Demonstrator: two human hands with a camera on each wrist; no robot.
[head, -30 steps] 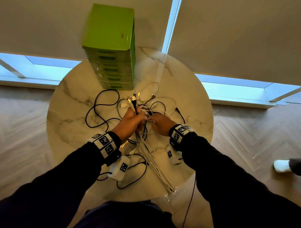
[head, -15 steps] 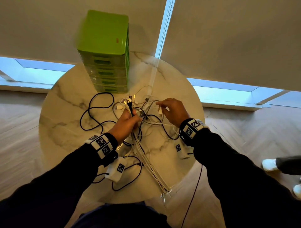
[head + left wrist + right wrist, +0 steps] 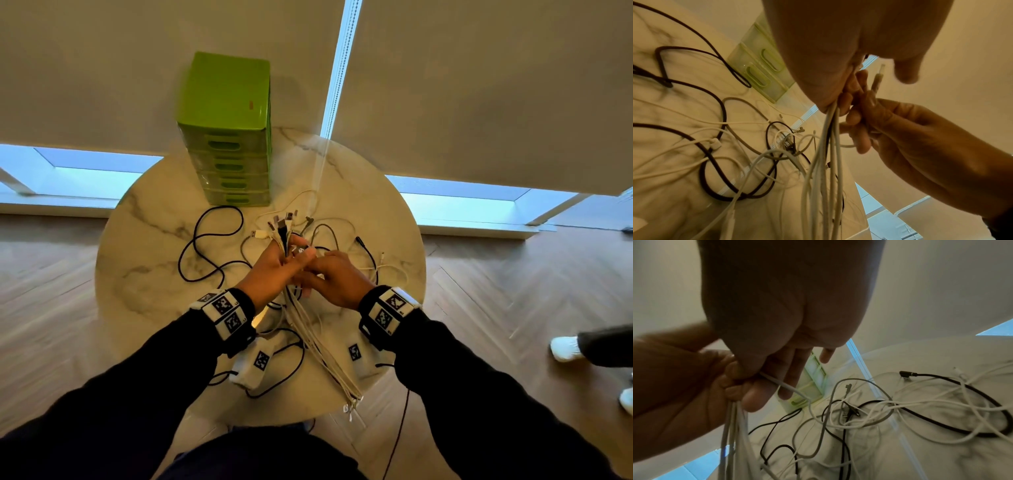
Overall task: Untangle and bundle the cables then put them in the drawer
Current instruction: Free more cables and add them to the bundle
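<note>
left hand grips cables | right hand pinches one

Glossy marble table, plastic drawers

Likely a home or office room: herringbone wood floor, drawn roller blinds over low windows, round marble worktop.
</note>
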